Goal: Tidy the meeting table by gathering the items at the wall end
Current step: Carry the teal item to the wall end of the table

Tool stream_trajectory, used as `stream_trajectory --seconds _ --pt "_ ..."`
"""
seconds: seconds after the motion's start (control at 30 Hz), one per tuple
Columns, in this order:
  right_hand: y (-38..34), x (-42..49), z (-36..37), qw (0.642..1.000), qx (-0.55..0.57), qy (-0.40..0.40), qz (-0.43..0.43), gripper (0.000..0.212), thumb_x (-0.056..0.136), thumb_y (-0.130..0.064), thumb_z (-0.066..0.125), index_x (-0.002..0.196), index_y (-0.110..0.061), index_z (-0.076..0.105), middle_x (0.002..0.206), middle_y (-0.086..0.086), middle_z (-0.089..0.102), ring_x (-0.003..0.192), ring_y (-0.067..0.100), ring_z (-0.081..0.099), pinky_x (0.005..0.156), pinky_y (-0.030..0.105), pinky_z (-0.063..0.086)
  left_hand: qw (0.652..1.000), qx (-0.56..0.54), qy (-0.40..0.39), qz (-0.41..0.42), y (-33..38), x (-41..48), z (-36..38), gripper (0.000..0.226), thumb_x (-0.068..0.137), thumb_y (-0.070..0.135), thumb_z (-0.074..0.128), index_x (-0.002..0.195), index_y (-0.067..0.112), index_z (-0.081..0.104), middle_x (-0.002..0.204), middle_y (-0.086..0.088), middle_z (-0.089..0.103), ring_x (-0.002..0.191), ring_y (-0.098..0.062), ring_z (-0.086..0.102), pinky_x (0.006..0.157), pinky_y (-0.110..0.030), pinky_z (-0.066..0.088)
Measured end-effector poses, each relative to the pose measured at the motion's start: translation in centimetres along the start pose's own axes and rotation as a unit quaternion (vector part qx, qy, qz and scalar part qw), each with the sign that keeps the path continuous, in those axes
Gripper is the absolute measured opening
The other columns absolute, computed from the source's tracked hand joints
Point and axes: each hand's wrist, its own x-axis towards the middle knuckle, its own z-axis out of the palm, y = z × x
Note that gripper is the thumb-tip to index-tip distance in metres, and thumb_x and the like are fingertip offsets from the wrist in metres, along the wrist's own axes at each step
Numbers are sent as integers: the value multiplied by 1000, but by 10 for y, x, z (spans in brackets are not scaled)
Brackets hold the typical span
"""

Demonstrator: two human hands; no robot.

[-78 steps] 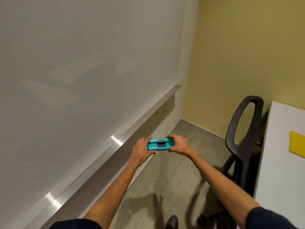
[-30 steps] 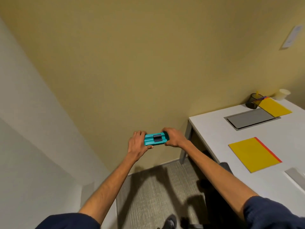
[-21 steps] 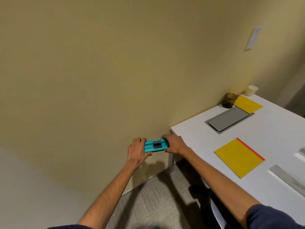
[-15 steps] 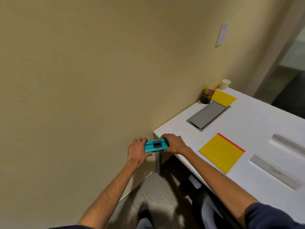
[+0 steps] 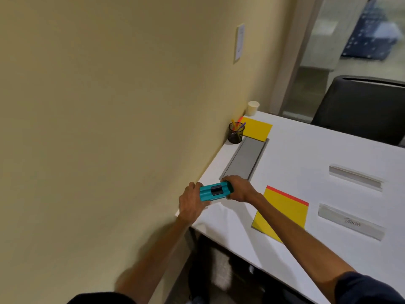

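Note:
A teal block-shaped device (image 5: 215, 191) with a black clip on top is held level between both hands, above the near-left corner of the white table (image 5: 306, 154). My left hand (image 5: 191, 201) grips its left end and my right hand (image 5: 237, 188) its right end. On the table lie a yellow pad with a red edge (image 5: 285, 210), a second yellow sheet (image 5: 256, 129) by the wall, two clear name-plate holders (image 5: 356, 177) (image 5: 350, 221), a black mesh pen cup (image 5: 236, 133) and a paper cup (image 5: 253, 108).
A grey cable-hatch lid (image 5: 246, 160) is set into the table near the yellow wall. A black office chair (image 5: 361, 106) stands at the table's far side. A white wall plate (image 5: 239, 43) hangs above. Dark space and floor show under the table.
My view has swung right from the whiteboard and floor corner to the table. Both hands kept hold of the teal device, which now hangs over the table's corner.

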Motion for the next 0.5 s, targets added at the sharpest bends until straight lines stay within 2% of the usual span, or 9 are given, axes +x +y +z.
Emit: stream_trajectory --seconds 0.1,0.2,0.23,0.3,0.37,0.43,0.5 --pt "13 25 -5 999 15 26 40 49 83 -19 72 128 -19 54 130 3 58 123 19 52 101 39 51 998 -12 31 60 3 36 6 59 74 46 80 119 18 55 108 0 60 97 -13 62 74 -25 59" --pt "23 42 -8 994 37 61 80 54 84 -15 72 134 -18 51 138 4 52 130 20 47 104 39 49 972 -83 127 181 4 63 14 47 62 29 92 92 -1 70 82 -11 68 71 -20 69 48 -26 56" --pt "26 45 -8 992 50 70 90 56 84 -16 73 135 -17 50 141 5 50 131 21 46 105 39 49 964 -104 146 194 6 68 15 46 60 25 94 86 -4 71 77 -12 68 67 -21 69 44 -25 55" --pt "29 51 -9 986 92 88 111 58 85 -19 74 137 -16 48 142 7 47 130 22 47 106 37 49 967 -125 134 175 6 76 18 48 59 24 94 88 -6 70 79 -14 68 71 -23 71 46 -24 56" --pt "33 60 -9 974 142 115 136 61 85 -17 74 139 -14 46 141 9 48 129 24 49 106 37 49 976 -141 97 138 6 87 20 52 65 30 91 97 -3 67 90 -14 67 87 -25 72 54 -24 59" --pt "36 71 -10 955 191 148 173 64 85 -14 75 141 -12 44 139 11 51 127 24 52 105 37 49 981 -158 54 98 11 98 24 54 74 38 84 109 2 63 103 -10 65 104 -22 69 66 -23 61" --pt "41 84 -10 942 218 165 196 61 85 -11 74 139 -10 46 135 12 54 124 24 53 105 37 49 987 -146 22 57 16 111 31 58 77 44 79 117 9 57 112 -5 60 111 -17 64 73 -19 59"
